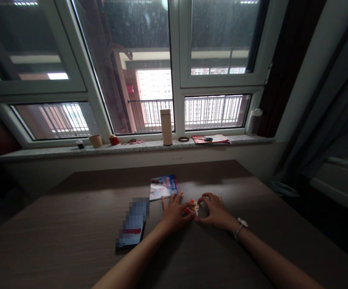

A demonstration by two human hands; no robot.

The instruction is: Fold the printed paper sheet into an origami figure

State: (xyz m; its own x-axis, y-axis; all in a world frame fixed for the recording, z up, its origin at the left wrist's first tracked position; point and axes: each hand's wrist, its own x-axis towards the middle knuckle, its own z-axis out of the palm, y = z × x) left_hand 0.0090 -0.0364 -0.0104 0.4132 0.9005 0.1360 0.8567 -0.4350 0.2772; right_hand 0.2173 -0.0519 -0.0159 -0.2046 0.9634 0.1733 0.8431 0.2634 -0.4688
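Observation:
On the brown table lies a small red piece with yellow and white print (pixel 194 208), perhaps a folded paper or a wrapper; its exact kind is too small to tell. My left hand (pixel 174 212) presses the piece's left side with thumb and index finger, the other fingers spread toward a blue and white booklet (pixel 163 188). From the right, my right hand (pixel 217 210) curves thumb and index finger around the piece, their tips at its near and far edges. A bracelet (pixel 240 228) circles the right wrist.
A phone-like dark slab (pixel 133 224), its screen blurred out, lies left of my left forearm on the table (pixel 71 224). Along the windowsill (pixel 125 149) stand a beige flask (pixel 166 127), a paper cup (pixel 95 141), a red spool (pixel 114 139) and red papers (pixel 218 139) with scissors.

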